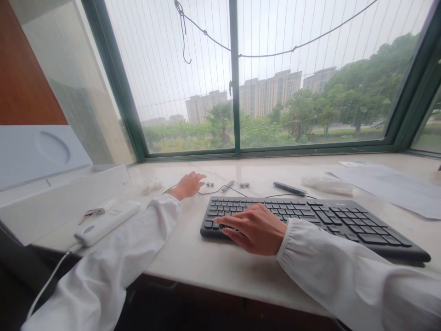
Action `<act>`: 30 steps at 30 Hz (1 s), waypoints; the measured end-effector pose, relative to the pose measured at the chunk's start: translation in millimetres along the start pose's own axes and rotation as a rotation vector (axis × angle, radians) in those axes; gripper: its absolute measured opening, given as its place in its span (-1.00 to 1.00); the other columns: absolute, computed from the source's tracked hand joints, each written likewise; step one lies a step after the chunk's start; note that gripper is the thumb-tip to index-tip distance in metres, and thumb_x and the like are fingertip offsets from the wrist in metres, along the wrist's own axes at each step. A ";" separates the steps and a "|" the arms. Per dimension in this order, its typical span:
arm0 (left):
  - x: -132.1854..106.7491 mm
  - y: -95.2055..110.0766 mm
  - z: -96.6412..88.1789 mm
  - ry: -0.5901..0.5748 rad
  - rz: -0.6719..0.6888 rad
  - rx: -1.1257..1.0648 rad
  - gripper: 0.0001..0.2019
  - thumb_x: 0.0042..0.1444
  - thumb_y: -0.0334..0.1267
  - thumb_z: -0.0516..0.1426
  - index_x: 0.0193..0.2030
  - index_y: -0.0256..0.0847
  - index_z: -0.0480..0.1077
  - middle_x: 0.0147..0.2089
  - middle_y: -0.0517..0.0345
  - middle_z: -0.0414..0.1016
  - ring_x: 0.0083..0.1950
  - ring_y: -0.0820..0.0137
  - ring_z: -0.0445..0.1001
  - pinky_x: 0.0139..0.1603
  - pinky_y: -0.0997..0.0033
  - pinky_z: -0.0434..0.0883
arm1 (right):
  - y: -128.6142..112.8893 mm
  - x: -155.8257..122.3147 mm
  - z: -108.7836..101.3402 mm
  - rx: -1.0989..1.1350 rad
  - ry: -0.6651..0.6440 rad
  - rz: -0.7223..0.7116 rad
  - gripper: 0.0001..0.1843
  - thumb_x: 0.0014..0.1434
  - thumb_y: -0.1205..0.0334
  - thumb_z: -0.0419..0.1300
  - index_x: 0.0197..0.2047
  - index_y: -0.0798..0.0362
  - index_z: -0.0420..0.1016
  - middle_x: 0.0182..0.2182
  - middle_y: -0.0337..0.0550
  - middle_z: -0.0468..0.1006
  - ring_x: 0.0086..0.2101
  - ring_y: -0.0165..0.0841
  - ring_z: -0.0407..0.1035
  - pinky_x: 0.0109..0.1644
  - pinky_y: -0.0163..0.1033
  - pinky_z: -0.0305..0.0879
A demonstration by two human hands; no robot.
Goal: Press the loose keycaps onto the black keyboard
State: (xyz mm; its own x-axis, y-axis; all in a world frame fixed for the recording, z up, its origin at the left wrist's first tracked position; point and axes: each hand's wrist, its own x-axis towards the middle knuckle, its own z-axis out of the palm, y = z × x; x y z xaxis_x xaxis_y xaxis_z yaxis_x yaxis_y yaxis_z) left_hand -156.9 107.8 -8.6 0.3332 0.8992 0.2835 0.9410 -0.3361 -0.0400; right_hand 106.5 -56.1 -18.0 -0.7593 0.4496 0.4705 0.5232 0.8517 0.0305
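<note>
A black keyboard (pixel 310 220) lies on the pale tabletop, angled to the right. My right hand (pixel 258 230) rests over its lower left part, with finger and thumb stretched apart at the bottom-row keys. Some of the keys there are hidden beneath the hand. Further back on the left, my left hand (pixel 189 185) reaches out low over the table, its fingers extended and holding nothing I can see. Just right of its fingertips sit small dark pieces like keycaps (pixel 210 184). More such small pieces (pixel 244 185) and a thin grey strip (pixel 228 185) lie behind the keyboard.
A long dark bar (pixel 290 188) and a clear plastic bag (pixel 327 186) lie behind the keyboard. Papers (pixel 392 186) spread at right. On the left are a white power strip (pixel 110 221), keys (pixel 93 212) and a white box (pixel 69 202). A cable (pixel 220 189) crosses the table.
</note>
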 end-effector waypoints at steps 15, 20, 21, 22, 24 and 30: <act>7.3 5.0 15.4 0.082 0.021 -0.043 -0.56 0.22 0.03 0.08 0.11 -0.16 0.47 0.01 0.06 0.58 0.10 0.15 0.43 0.14 0.22 0.33 | -1.0 1.2 -5.0 -0.034 -0.018 0.015 -0.68 0.34 0.14 0.01 0.00 -0.13 0.56 -0.39 -0.25 0.67 -0.52 -0.42 0.41 -0.46 -0.27 -0.17; 8.3 3.9 19.3 0.116 -0.037 -0.080 -0.71 0.13 -0.03 0.16 -0.14 -0.13 0.57 -0.09 0.11 0.62 -0.06 0.21 0.53 -0.01 0.28 0.41 | -0.6 1.2 -2.7 -0.035 0.004 0.007 -0.70 0.33 0.14 0.03 -0.01 -0.15 0.56 -0.37 -0.29 0.68 -0.52 -0.43 0.43 -0.47 -0.27 -0.15; 8.4 4.0 18.9 0.127 -0.046 -0.089 -0.75 0.12 -0.07 0.17 -0.17 -0.13 0.57 -0.11 0.12 0.62 -0.09 0.22 0.54 -0.03 0.29 0.42 | -0.3 1.1 -2.1 -0.039 0.009 0.006 -0.70 0.33 0.13 0.03 -0.02 -0.16 0.56 -0.38 -0.30 0.68 -0.52 -0.43 0.43 -0.47 -0.27 -0.14; 8.5 4.4 17.8 0.143 -0.053 -0.100 -0.77 0.11 -0.11 0.17 -0.17 -0.13 0.57 -0.13 0.11 0.63 -0.12 0.23 0.55 -0.04 0.29 0.43 | 0.0 0.9 -1.6 -0.045 0.013 0.007 -0.70 0.33 0.14 0.03 -0.02 -0.16 0.56 -0.38 -0.31 0.68 -0.52 -0.44 0.43 -0.48 -0.27 -0.13; 8.2 6.8 12.9 0.188 -0.056 -0.125 -0.77 0.11 -0.17 0.16 -0.14 -0.15 0.56 -0.16 0.09 0.63 -0.15 0.24 0.56 -0.03 0.28 0.43 | 1.4 0.0 -1.6 -0.060 0.022 0.016 -0.70 0.34 0.13 0.03 -0.02 -0.18 0.56 -0.40 -0.34 0.67 -0.52 -0.44 0.44 -0.48 -0.26 -0.13; -2.8 24.5 -23.1 0.199 0.090 -0.320 -0.74 0.16 -0.11 0.16 -0.10 -0.13 0.57 -0.11 0.17 0.63 -0.22 0.41 0.55 -0.14 0.46 0.46 | 13.7 -4.5 -9.8 -0.114 0.047 0.117 -0.71 0.35 0.11 0.02 -0.03 -0.20 0.56 -0.34 -0.31 0.69 -0.45 -0.40 0.51 -0.46 -0.24 -0.13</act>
State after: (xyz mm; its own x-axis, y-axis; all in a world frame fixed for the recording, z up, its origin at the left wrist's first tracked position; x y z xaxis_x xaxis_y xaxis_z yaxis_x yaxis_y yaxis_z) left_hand -136.2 90.5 11.7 0.3663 0.8005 0.4743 0.8316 -0.5103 0.2190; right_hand 120.9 -49.1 -11.1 -0.6729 0.5285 0.5175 0.6495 0.7570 0.0715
